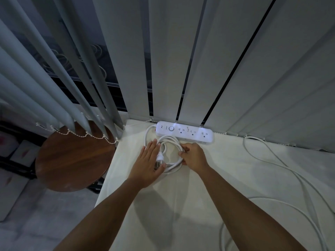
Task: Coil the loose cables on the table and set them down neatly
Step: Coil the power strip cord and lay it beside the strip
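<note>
Dim light falls on a white table [208,178] pushed against vertical grey blinds [181,60], with a round wooden stool [72,158] standing off its left edge. At the back of the table lies a white power strip [184,132], its long axis running left to right and roughly parallel to the blinds, sockets and round switch facing up. Its cord leaves the left end and curves down into a white coiled cable [172,153], a flat, roughly circular bundle of several loops lying on the table just in front of the strip and touching its near edge. The white plug [160,158] rests inside the coil on its left side, its long axis running near to far and its prongs toward the person.

The left hand [148,163] is spread flat, fingers extended and close together, palm down on the left arc of the coil and partly over the plug; it presses rather than grips. The right hand [193,156] is curled, its fingers closed around the strands on the right arc of the coil.

A second loose white cable [282,203] lies well apart on the right of the table, sweeping in long uncoiled curves from the blinds toward the near right corner.
</note>
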`<state>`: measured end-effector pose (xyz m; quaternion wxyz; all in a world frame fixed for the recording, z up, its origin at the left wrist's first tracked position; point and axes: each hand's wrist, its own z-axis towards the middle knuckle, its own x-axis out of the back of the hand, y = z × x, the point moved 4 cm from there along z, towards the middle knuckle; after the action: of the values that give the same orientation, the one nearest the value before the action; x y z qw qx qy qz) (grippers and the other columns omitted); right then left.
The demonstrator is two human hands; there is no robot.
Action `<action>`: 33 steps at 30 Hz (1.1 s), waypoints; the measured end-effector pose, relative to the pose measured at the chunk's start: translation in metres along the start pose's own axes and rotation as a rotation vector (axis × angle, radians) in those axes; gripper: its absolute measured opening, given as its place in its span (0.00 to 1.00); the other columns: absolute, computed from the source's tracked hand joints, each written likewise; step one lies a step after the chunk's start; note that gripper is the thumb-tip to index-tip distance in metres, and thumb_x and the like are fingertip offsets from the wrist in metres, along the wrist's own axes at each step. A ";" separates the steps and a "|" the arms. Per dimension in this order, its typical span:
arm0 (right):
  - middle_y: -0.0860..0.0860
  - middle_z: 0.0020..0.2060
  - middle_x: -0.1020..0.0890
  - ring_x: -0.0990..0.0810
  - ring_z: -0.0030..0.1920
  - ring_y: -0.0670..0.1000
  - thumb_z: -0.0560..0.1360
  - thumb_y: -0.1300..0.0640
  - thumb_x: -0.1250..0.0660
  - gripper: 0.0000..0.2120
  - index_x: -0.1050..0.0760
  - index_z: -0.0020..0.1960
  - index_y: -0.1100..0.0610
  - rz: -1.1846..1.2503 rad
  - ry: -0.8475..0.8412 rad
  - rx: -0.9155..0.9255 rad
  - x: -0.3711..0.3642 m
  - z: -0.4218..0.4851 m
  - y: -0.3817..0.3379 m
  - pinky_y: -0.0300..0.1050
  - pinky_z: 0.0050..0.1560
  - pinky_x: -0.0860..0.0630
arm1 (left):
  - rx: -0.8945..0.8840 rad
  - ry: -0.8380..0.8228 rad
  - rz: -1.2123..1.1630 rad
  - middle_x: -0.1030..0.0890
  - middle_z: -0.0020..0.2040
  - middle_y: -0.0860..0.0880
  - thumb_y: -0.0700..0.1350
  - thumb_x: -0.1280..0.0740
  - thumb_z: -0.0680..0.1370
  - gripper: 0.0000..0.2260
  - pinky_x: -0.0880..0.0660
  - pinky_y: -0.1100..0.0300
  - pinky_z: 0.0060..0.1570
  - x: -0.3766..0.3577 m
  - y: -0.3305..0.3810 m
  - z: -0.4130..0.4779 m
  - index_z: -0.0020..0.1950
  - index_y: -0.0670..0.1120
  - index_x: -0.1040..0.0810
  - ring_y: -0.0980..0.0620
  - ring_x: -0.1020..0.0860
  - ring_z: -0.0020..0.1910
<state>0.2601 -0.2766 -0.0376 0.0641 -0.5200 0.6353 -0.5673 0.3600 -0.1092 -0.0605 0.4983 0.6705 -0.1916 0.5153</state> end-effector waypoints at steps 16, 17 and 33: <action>0.52 0.54 0.22 0.23 0.57 0.54 0.75 0.56 0.33 0.11 0.19 0.56 0.52 -0.452 0.113 0.075 0.009 0.003 -0.013 0.50 0.50 0.23 | 0.029 -0.077 0.035 0.60 0.79 0.50 0.68 0.56 0.76 0.37 0.62 0.55 0.75 -0.007 0.008 0.001 0.78 0.48 0.57 0.53 0.63 0.77; 0.52 0.54 0.21 0.23 0.56 0.54 0.75 0.57 0.33 0.10 0.19 0.55 0.52 -0.428 0.100 0.077 0.009 0.003 -0.014 0.50 0.50 0.22 | 0.030 -0.086 0.054 0.61 0.78 0.50 0.69 0.56 0.76 0.37 0.62 0.54 0.75 -0.007 0.007 0.001 0.78 0.48 0.58 0.53 0.63 0.77; 0.56 0.63 0.25 0.27 0.63 0.57 0.82 0.51 0.45 0.20 0.31 0.70 0.57 -0.429 0.111 0.130 0.008 -0.041 -0.020 0.51 0.58 0.27 | 0.079 -0.136 0.125 0.59 0.79 0.50 0.60 0.55 0.81 0.29 0.62 0.51 0.76 0.010 0.020 -0.016 0.78 0.49 0.59 0.53 0.62 0.77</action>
<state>0.2412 -0.2517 -0.0033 -0.0595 -0.6058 0.4749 -0.6355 0.3408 -0.1018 -0.0422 0.4241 0.7098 -0.2459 0.5059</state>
